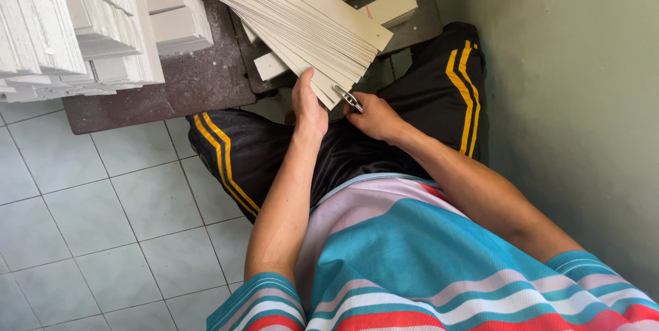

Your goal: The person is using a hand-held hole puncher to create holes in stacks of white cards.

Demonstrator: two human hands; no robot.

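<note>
You sit at the near edge of a dark, worn worktable (192, 84), and your left hand (309, 108) closes around the near end of a fanned sheaf of long, flat cream-coloured card strips (302, 19), thumb on top and fingers hidden beneath. Your right hand (374, 118) is curled shut on a small silvery metal tool (348, 98), whose tip touches the sheaf's near right corner; what kind of tool it is, you cannot tell. The step in hand looks like working that near end while the left hand steadies it. The next move calls for a firm clamp so the strips do not slip out of line. The sheaf's long axis runs from your hands away to the far left, resting on pale rectangular blocks (391, 5). More white stacks (82, 22) stand far left.
</note>
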